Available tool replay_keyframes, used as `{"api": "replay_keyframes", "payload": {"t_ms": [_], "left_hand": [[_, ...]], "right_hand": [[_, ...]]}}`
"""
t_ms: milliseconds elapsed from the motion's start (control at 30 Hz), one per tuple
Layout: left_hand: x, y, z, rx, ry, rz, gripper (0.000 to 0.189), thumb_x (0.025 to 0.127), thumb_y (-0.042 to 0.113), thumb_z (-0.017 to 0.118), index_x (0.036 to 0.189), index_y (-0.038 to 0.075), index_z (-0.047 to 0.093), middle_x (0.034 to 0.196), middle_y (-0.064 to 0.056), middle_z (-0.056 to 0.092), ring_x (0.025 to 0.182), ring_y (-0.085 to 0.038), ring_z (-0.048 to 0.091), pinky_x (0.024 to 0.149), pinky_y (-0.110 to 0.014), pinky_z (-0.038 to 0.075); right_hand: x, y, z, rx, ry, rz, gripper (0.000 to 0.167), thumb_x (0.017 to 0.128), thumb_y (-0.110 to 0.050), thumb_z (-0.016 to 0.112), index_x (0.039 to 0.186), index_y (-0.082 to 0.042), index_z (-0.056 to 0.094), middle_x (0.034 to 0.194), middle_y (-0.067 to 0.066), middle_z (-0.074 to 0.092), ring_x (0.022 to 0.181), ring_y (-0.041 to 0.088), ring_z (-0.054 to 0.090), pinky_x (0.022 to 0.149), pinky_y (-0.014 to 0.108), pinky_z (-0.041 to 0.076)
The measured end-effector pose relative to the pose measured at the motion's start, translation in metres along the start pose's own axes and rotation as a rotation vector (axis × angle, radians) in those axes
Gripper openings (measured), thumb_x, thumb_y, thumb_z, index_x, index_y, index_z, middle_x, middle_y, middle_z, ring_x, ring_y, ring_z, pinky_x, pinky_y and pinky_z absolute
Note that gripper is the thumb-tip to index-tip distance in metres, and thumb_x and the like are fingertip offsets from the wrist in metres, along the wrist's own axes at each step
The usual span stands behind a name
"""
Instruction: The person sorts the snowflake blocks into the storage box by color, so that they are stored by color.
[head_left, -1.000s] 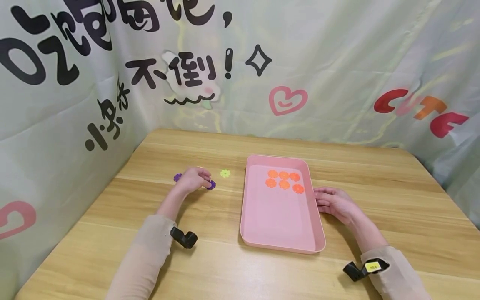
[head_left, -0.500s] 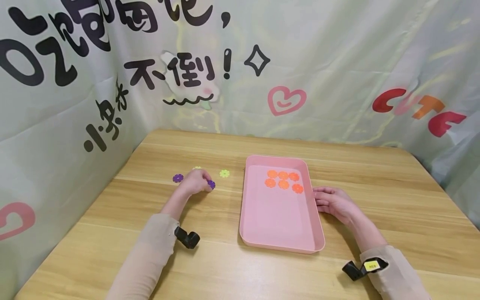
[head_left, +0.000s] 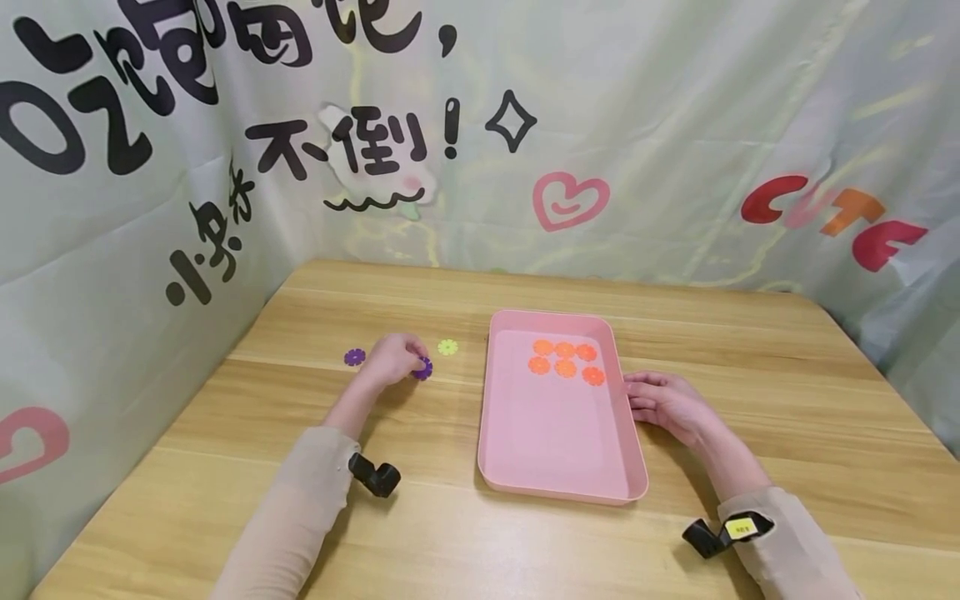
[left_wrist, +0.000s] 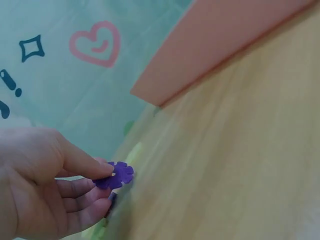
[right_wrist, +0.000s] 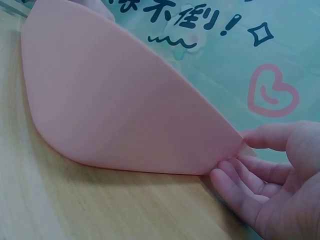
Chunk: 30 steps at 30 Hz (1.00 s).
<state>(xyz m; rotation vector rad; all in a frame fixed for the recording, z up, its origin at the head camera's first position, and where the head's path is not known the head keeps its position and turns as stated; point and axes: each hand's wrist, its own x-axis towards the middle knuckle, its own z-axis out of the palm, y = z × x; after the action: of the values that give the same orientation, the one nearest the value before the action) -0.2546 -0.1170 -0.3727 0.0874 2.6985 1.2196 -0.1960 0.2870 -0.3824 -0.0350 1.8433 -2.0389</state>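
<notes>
My left hand [head_left: 392, 360] pinches a purple flower-shaped plastic disc [left_wrist: 121, 174] between thumb and fingers, just above the table. Left of that hand another purple disc [head_left: 355, 357] lies flat on the wood. A yellow-green disc [head_left: 447, 347] lies just beyond my fingertips, to the right. With thumb at the rim and fingers against the outer side wall, my right hand [head_left: 670, 406] holds the pink tray [head_left: 555, 454] by its right edge. Inside the tray's far half lie several orange flower discs [head_left: 565, 367] in two rows.
The wooden table [head_left: 420, 533] carries the tray right of its middle. A pale printed curtain [head_left: 652, 125] stands behind the table and along its left side. Both sleeves wear black wrist cameras [head_left: 375, 477].
The left hand has shifted slightly right and now pinches the purple disc, which earlier lay at its fingertips. A yellow-green disc behind that hand is hidden now. The right hand stays at the tray.
</notes>
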Motion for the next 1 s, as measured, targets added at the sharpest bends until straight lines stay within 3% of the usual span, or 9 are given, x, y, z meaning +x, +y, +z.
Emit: {"api": "replay_keyframes", "payload": {"t_ms": [300,500,667,1000], "left_hand": [[0.001,0.023,-0.01,-0.299,-0.034,0.014,0.02,0.084,-0.004,0.059,0.104,-0.006,0.06,0.096,-0.017,0.062,0.076,-0.02,0.061,0.078,-0.038,0.054],[0.005,0.053,0.0,-0.443,-0.091,0.051,0.022,0.084,-0.008,0.057,0.106,-0.013,0.057,0.098,-0.023,0.062,0.069,-0.017,0.062,0.067,-0.027,0.056],[0.008,0.081,0.02,-0.459,-0.154,0.07,0.021,0.083,-0.011,0.057,0.105,-0.013,0.058,0.096,-0.024,0.062,0.072,-0.022,0.064,0.065,-0.026,0.056],[0.012,0.127,0.072,-0.385,-0.269,0.087,0.014,0.083,-0.011,0.057,0.096,-0.011,0.061,0.084,-0.019,0.065,0.063,-0.017,0.061,0.063,-0.028,0.056]], "right_hand": [[0.0,-0.001,0.001,-0.006,0.001,0.007,0.018,0.095,-0.005,0.049,0.109,0.005,0.047,0.09,0.001,0.066,0.081,0.013,0.064,0.073,0.027,0.054],[0.0,-0.001,0.002,-0.007,0.006,0.01,0.019,0.095,-0.005,0.049,0.11,0.005,0.046,0.089,0.001,0.066,0.081,0.013,0.064,0.073,0.027,0.054],[0.0,0.001,0.002,-0.003,0.007,0.015,0.022,0.095,-0.005,0.049,0.112,0.007,0.044,0.09,0.001,0.066,0.082,0.013,0.064,0.074,0.027,0.054],[0.0,0.0,0.001,-0.016,0.01,0.008,0.023,0.095,-0.006,0.049,0.112,0.008,0.044,0.089,0.001,0.066,0.08,0.013,0.064,0.073,0.027,0.054]]}}
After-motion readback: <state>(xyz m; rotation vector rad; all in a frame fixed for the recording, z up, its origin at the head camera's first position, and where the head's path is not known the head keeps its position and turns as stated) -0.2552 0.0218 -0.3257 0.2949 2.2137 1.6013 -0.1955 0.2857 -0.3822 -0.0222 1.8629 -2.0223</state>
